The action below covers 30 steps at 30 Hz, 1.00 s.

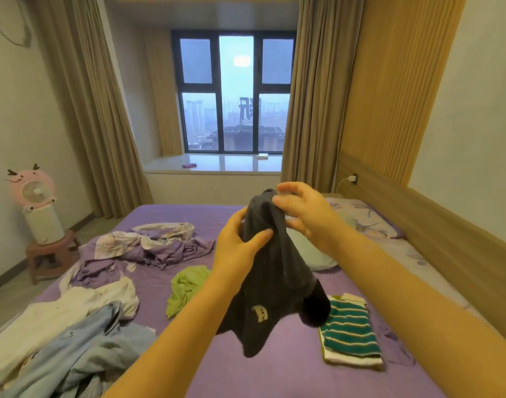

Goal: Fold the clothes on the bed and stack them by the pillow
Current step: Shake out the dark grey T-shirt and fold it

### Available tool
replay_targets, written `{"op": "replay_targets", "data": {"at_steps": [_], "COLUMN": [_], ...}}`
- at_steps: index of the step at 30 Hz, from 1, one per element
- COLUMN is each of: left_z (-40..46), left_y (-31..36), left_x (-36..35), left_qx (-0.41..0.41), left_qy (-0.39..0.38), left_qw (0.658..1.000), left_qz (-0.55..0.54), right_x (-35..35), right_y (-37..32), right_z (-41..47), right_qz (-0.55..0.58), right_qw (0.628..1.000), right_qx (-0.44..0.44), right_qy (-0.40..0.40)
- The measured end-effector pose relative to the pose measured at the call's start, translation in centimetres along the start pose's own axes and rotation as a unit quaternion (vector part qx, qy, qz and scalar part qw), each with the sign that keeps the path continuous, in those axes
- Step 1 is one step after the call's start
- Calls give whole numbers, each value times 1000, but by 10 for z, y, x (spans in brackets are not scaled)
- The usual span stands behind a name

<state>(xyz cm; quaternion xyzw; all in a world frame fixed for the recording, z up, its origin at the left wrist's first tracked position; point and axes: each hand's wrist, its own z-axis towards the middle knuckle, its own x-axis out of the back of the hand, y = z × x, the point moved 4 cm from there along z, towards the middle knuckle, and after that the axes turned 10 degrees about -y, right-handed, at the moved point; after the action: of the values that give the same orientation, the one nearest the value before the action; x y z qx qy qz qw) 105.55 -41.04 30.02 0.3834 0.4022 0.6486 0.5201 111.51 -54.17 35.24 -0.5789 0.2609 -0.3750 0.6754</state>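
Note:
A dark grey garment point(272, 291) with a small white label hangs in the air above the purple bed point(274, 374). My left hand point(240, 248) grips its bunched upper part from the left. My right hand point(300, 211) pinches the top of the garment from the right. A folded green-and-white striped garment point(349, 331) lies on the bed below and to the right. The floral purple pillow point(366, 219) lies against the headboard at the right, with a pale blue pillow point(309, 248) partly hidden behind the garment.
Unfolded clothes lie on the left of the bed: a lime green piece point(185, 285), a white garment point(59, 314), a light blue denim piece point(82, 351). A crumpled purple sheet point(151, 248) lies farther back. A pink fan point(33, 191) stands on a stool beside the bed.

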Motion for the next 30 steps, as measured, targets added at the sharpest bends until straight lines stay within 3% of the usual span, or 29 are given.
{"op": "replay_targets", "data": {"at_steps": [5,8,10,12,14,16,19,22,25,30], "left_z": [9,5,-1,-14,-35,-61,-87,-91,-87,-80], "left_y": [-14,-23,-28,-31,-29,-28,-39,-45,-45,-49], "left_x": [8,5,1,3,5,-6,-26,-24,-16,-6], "left_qx": [99,143,148,116,23,-46,-35,-38,-40,34], "left_qy": [34,25,1,12,44,-23,-141,-128,-121,-92], "left_qw": [976,972,981,993,990,983,973,974,973,993], "left_qz": [-191,-184,-121,10,133,178,180,183,195,73], "right_x": [-20,-20,-15,-10,-9,-11,-17,-23,-24,-21], "right_y": [53,65,69,77,87,93,96,96,94,102], "right_z": [-45,-58,-61,-62,-62,-62,-65,-70,-78,-84], "right_qz": [-187,-278,-225,-154,-52,50,167,255,259,187], "right_qw": [978,956,971,985,994,992,977,964,962,978], "right_qx": [58,98,79,31,-24,-62,-94,-81,-41,-35], "right_qy": [-68,-8,35,72,90,100,96,16,-78,-84]}}
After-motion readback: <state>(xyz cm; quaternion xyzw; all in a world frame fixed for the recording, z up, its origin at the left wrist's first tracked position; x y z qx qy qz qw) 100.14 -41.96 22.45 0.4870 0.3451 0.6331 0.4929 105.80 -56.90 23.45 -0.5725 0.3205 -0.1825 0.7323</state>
